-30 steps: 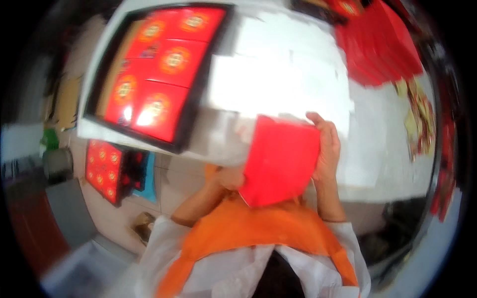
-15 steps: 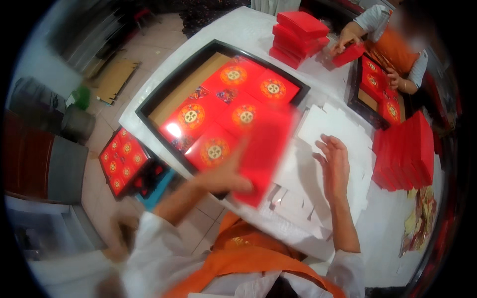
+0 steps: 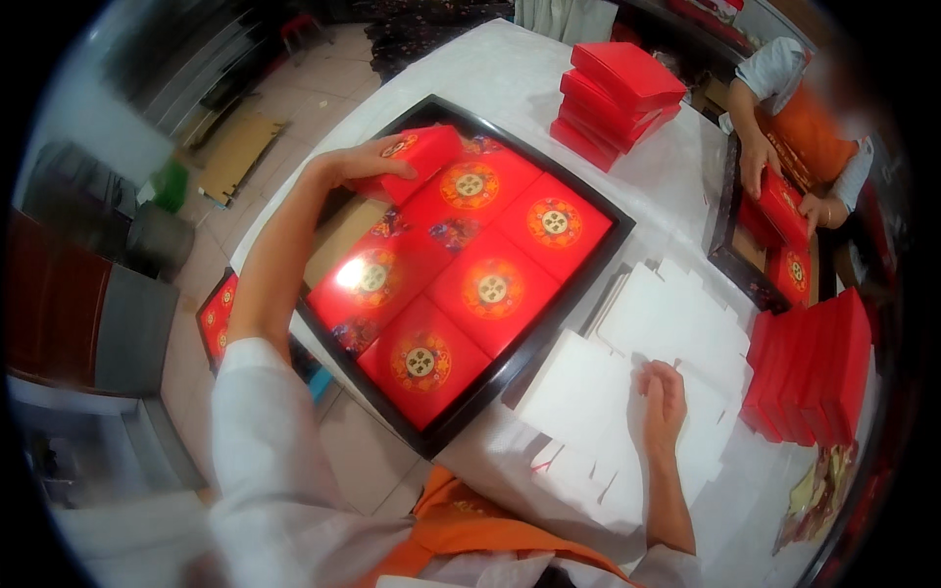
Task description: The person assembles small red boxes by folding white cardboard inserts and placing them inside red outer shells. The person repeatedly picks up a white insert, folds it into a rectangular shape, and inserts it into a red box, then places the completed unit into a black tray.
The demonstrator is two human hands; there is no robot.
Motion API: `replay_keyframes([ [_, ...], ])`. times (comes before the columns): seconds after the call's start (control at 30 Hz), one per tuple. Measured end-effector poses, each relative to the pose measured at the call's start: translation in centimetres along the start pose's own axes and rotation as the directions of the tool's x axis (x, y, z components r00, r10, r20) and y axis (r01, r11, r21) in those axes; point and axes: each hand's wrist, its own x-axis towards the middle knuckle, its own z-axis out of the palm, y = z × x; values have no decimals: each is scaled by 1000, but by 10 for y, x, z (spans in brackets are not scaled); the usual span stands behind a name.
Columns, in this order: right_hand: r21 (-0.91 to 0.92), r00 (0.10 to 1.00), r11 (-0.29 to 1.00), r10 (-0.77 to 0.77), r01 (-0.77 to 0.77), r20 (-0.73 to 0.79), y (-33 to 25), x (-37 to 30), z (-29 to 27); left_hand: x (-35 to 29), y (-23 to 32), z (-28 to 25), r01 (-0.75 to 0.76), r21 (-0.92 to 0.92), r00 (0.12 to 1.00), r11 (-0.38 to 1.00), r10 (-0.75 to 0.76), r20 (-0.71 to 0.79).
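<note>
My left hand (image 3: 371,163) grips a red gift box (image 3: 431,155) with a round gold emblem, held tilted over the far left corner of a black-rimmed tray (image 3: 524,367). In this tray lie several matching red boxes (image 3: 493,287), set close together in rows with their emblems facing up. My right hand (image 3: 664,400) hovers over or rests on a pile of flat white cardboard pieces (image 3: 676,318); its fingers are loosely curled with nothing in them. Whether it touches the cardboard I cannot tell.
At the far side stands a stack of red boxes (image 3: 619,98). On the right, a co-worker's hands (image 3: 765,171) hold a red box above another tray (image 3: 730,257). Beside it several red boxes (image 3: 812,367) stand on edge, with gold-coloured packets (image 3: 817,498) nearer me.
My left hand has carried the red box away from me to the tray's far left corner. My right hand has drawn nearer, its fingers curling in. The co-worker's box has moved over their tray.
</note>
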Motion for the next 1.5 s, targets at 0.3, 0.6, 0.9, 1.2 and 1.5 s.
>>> replay_keyframes([
  [0.3, 13, 999, 999, -39, 39, 22, 2, 0, 2, 72, -54, -31, 130, 600, 923, 789, 125, -363],
  [0.6, 9, 999, 999, -43, 42, 30, 0, -2, 4, 75, -67, -26, 98, 640, 864, 762, 254, -435],
  [0.9, -33, 999, 999, -41, 42, 24, 2, -3, 3, 62, -38, 3, 336, 753, 654, 565, 435, -619],
  [1.2, -49, 998, 998, -47, 48, 38, 0, -2, 7, 68, -60, 3, 226, 713, 686, 664, 411, -600],
  [1.5, -76, 997, 996, -52, 56, 56, -14, 4, 15, 80, -53, 0, 109, 731, 825, 673, 349, -445],
])
